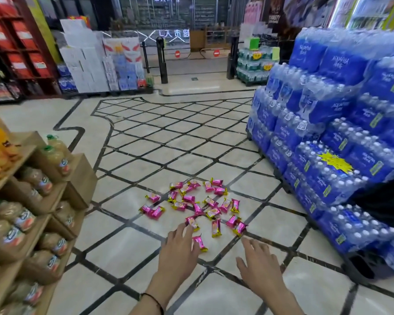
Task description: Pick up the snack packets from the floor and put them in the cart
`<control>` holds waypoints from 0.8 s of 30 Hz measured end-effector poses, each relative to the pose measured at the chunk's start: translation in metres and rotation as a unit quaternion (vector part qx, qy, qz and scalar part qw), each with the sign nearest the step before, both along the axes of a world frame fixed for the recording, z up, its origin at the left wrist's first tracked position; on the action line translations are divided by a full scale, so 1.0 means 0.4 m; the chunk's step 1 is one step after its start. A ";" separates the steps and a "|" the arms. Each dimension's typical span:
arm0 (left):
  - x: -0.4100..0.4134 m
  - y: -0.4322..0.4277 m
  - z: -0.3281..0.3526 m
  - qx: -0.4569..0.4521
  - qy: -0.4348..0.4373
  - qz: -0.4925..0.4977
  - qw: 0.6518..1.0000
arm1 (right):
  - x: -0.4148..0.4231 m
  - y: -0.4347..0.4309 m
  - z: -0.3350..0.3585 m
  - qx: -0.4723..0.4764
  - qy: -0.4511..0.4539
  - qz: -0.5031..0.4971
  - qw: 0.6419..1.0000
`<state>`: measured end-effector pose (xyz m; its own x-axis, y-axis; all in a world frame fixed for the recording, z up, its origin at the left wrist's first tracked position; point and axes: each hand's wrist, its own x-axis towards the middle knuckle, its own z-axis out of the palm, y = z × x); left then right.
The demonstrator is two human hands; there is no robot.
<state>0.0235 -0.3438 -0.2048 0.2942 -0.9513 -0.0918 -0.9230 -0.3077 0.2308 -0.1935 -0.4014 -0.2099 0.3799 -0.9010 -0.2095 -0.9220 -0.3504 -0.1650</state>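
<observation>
Left hand and right hand hover spread-fingered beside pink snack packets.

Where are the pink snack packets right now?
Head view, lower centre: the pink snack packets lie scattered on the floor right by the left hand and right hand, left of the water packs.

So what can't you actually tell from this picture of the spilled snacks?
All in the head view:
- Cart: not in frame, so its place is unknown.
- Packets: print too small and blurred to read; overlaps prevent a sure count.
- Left hand: fingertips meet a packet; touching or hovering, cannot tell.
- Dark shape by the water packs: cut off by the right edge.
</observation>
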 end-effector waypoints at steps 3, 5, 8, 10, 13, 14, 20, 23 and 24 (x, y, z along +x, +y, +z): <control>-0.010 -0.125 -0.022 0.015 0.004 0.014 1.000 | 0.004 -0.133 -0.029 -0.012 0.002 0.000 1.000; -0.021 -0.208 -0.029 0.023 0.010 0.018 1.000 | 0.004 -0.224 -0.041 -0.007 0.001 -0.002 1.000; -0.028 -0.313 -0.038 0.020 0.014 0.031 0.999 | 0.006 -0.348 -0.059 -0.006 -0.001 0.012 1.000; -0.021 -0.372 -0.048 0.017 0.017 0.041 0.999 | 0.016 -0.423 -0.076 -0.006 0.000 0.021 1.000; 0.002 -0.437 -0.077 0.019 0.021 0.060 0.998 | 0.047 -0.518 -0.106 0.003 -0.004 0.026 1.000; 0.013 -0.457 -0.090 0.022 0.022 0.064 0.997 | 0.062 -0.545 -0.118 0.008 -0.005 0.026 1.000; 0.096 -0.611 -0.194 0.056 0.044 0.067 0.995 | 0.158 -0.698 -0.209 0.045 0.013 0.034 0.998; 0.145 -0.697 -0.249 0.067 0.063 0.065 0.994 | 0.206 -0.765 -0.245 0.064 0.032 0.033 0.997; 0.163 -0.729 -0.266 0.071 0.065 0.062 0.993 | 0.223 -0.791 -0.258 0.068 0.036 0.032 0.997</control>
